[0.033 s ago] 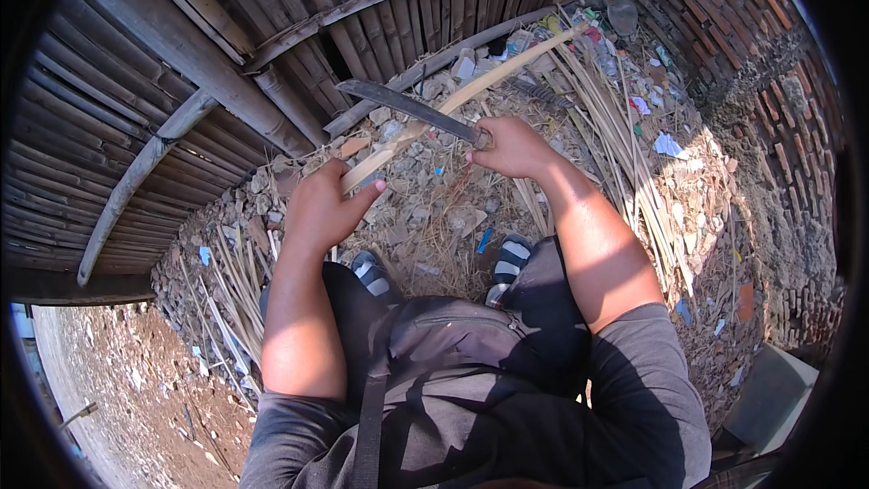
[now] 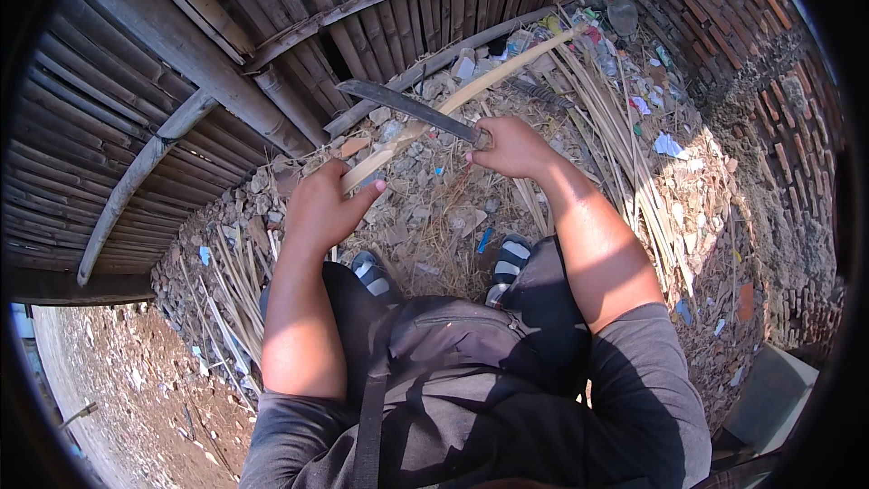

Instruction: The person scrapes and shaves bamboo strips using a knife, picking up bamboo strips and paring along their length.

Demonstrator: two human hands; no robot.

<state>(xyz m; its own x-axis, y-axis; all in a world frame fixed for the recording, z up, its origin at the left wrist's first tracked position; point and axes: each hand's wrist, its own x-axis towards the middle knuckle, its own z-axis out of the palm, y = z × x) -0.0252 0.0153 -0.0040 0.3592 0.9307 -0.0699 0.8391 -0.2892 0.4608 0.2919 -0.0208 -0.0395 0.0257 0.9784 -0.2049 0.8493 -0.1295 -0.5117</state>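
Note:
A long pale bamboo strip (image 2: 507, 70) slants from lower left to upper right in front of me. My left hand (image 2: 319, 206) is closed round its near end, thumb stretched along the side. In my right hand (image 2: 516, 147) is the handle of a machete (image 2: 398, 104), mostly hidden by the fingers. Its dark blade points left and crosses the strip just beyond my left hand, seemingly against it. Below the blade, the strip's surface looks cut and uneven.
Split bamboo strips lie in piles at right (image 2: 625, 154) and left (image 2: 237, 294). Rubble, straw and litter cover the ground round my sandalled feet (image 2: 509, 264). A bamboo wall (image 2: 272, 0) rises at the far left, a brick wall (image 2: 769, 118) at right. A grey block (image 2: 771, 398) stands lower right.

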